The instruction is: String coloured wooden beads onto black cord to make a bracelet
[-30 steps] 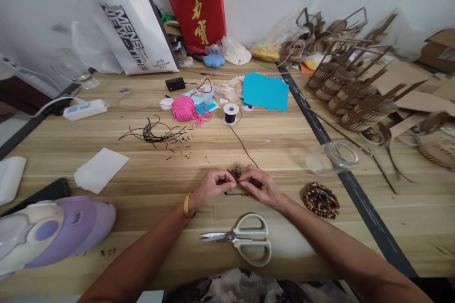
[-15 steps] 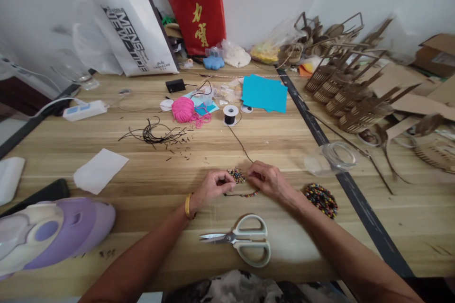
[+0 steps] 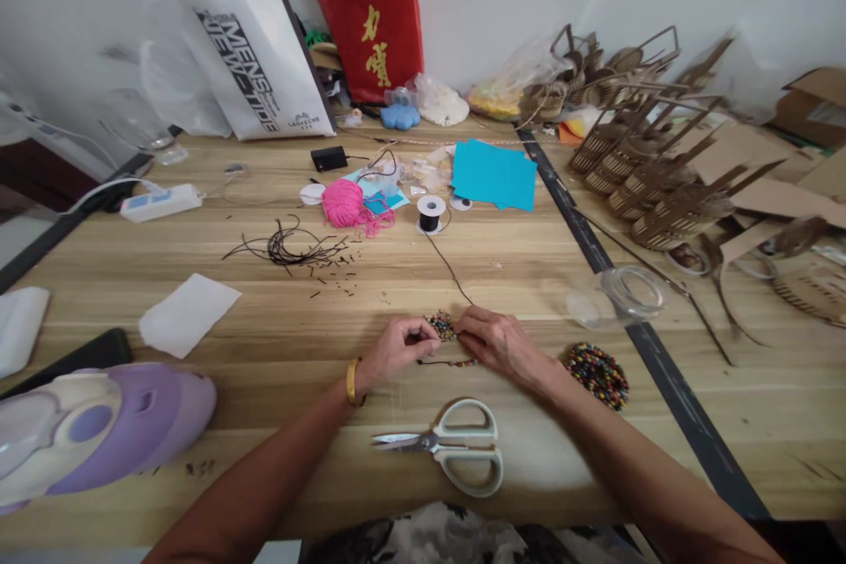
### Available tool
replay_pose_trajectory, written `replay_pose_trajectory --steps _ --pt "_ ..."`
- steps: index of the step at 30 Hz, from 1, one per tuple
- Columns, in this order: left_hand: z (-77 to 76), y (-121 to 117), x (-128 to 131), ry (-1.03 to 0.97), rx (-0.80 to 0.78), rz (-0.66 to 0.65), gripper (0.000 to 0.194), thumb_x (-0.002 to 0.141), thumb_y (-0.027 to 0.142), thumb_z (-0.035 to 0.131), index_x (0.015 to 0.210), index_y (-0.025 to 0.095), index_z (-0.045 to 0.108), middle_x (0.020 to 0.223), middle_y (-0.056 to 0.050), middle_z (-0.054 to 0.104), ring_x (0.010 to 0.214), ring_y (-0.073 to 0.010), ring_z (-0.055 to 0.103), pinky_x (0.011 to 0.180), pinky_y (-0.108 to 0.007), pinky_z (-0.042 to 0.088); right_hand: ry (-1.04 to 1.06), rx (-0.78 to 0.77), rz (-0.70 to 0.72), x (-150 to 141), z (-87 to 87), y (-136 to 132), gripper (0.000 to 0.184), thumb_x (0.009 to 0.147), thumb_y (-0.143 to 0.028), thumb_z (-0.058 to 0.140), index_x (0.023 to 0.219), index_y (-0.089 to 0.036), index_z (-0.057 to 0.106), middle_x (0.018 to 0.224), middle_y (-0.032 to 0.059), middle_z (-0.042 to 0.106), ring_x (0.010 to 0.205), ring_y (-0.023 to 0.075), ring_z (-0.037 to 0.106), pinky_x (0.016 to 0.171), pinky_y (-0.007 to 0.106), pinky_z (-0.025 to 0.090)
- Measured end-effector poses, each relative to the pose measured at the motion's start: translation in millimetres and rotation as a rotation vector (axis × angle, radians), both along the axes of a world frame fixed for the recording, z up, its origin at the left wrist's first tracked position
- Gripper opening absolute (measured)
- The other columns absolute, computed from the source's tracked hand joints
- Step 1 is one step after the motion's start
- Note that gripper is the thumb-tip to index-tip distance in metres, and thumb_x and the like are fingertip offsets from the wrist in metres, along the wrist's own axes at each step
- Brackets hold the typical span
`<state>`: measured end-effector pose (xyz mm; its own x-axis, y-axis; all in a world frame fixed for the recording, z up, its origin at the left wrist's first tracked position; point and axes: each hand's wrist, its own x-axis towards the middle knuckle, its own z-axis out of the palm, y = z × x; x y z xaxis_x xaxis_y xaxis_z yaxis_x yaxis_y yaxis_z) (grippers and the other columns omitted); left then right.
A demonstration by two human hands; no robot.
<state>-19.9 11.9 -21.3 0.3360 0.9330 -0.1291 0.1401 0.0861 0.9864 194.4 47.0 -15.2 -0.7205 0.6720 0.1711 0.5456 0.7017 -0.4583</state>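
A small heap of multicoloured beads (image 3: 441,325) lies on the table between my two hands. My left hand (image 3: 398,347), a yellow band at its wrist, has thumb and index finger pinched at the heap's left edge; what is in the pinch is too small to make out. On the right, my right hand (image 3: 493,337) is closed round a black cord (image 3: 451,269) that runs back to a white spool (image 3: 430,215). Below the heap, a strung row of beads (image 3: 463,362) on the cord reaches under my right hand. Pale-handled scissors (image 3: 456,442) lie nearer to me.
Coiled bead strings (image 3: 597,375) sit by my right forearm. Black cord pieces (image 3: 287,248), pink yarn (image 3: 343,204) and blue sheets (image 3: 494,174) lie farther back. A purple-and-white device (image 3: 142,419) stands at left, brown baskets (image 3: 667,194) at right.
My right hand has turned and lowered slightly, its fingers now flatter over the strung beads. The left hand stays pinched by the heap. The view has shifted a little.
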Motion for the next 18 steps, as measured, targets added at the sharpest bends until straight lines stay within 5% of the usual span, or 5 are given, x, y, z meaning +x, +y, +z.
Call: replay_pose_trajectory --steps 18 --pt "-0.1 0.3 1.2 -0.005 -0.011 -0.005 0.018 0.074 0.027 0.065 0.070 0.010 0.062 0.061 -0.001 0.059 0.056 -0.0084 0.050 0.055 -0.020 0.039 -0.151 -0.004 -0.030 -3.6 11.3 -5.1 0.012 0.090 -0.012 0.049 0.083 -0.016 0.058 0.079 0.0031 0.057 0.068 0.0127 0.054 0.062 0.022 0.038"
